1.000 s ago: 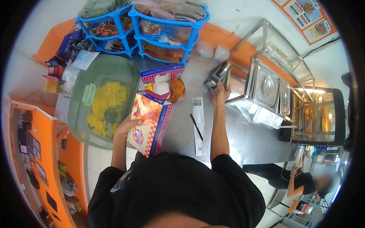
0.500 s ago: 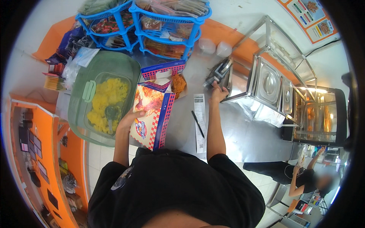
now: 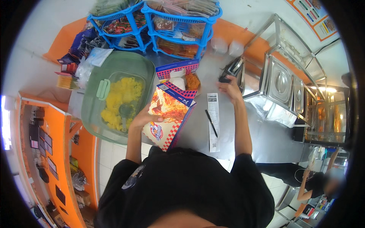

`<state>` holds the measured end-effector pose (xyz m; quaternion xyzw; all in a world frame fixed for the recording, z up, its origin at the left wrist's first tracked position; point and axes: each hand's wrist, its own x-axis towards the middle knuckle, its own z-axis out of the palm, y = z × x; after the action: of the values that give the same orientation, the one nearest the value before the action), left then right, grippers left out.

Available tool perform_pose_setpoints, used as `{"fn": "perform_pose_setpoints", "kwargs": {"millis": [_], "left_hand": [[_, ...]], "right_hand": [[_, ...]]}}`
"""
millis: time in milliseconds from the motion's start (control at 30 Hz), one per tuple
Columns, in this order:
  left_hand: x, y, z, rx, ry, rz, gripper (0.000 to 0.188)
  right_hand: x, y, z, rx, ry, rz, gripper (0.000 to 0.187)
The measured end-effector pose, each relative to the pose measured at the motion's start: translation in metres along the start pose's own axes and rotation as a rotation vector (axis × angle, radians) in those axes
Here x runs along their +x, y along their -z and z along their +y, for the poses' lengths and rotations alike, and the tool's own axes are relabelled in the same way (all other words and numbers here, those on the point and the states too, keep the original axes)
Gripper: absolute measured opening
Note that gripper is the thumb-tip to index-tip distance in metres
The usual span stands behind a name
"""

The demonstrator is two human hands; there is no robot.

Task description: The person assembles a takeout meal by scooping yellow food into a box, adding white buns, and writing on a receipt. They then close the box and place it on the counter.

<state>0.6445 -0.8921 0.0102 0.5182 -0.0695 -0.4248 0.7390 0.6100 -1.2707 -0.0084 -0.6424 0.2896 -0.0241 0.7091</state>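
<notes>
My left hand (image 3: 143, 117) grips the side of an open cardboard food box (image 3: 167, 127) with a printed lid, its thumb on the front face. At the far end of the box, a piece of fried chicken (image 3: 192, 81) and a white container (image 3: 177, 82) show in its open part. My right hand (image 3: 231, 89) is stretched forward, its fingers closed around the near end of a black-and-silver tool (image 3: 235, 68) beside the metal rack. Which kind of tool it is, I cannot make out. Between my arms lies a long paper receipt (image 3: 213, 125) with a black pen (image 3: 211, 123) on it.
A green tub (image 3: 91, 110) with yellow food and a scoop stands at the left. Blue stacking baskets (image 3: 182, 41) hold packets at the back. A metal rack with lidded steel pans (image 3: 280, 83) is at the right. Another person (image 3: 315, 182) stands at the far right.
The view has shifted, so most things sit further right. The box has turned in my left hand, showing more of its printed face. My right hand remains at the black-and-silver tool.
</notes>
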Motion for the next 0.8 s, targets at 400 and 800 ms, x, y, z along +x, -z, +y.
{"fn": "perform_pose_setpoints", "kwargs": {"millis": [400, 800], "left_hand": [[-0.014, -0.011, 0.037, 0.334, 0.048, 0.061, 0.106], [-0.009, -0.003, 0.007, -0.019, 0.086, 0.011, 0.098]], "right_hand": [[-0.119, -0.071, -0.073, 0.097, -0.300, -0.611, 0.065], [-0.148, -0.095, -0.017, 0.388, -0.085, -0.468, 0.065]]}}
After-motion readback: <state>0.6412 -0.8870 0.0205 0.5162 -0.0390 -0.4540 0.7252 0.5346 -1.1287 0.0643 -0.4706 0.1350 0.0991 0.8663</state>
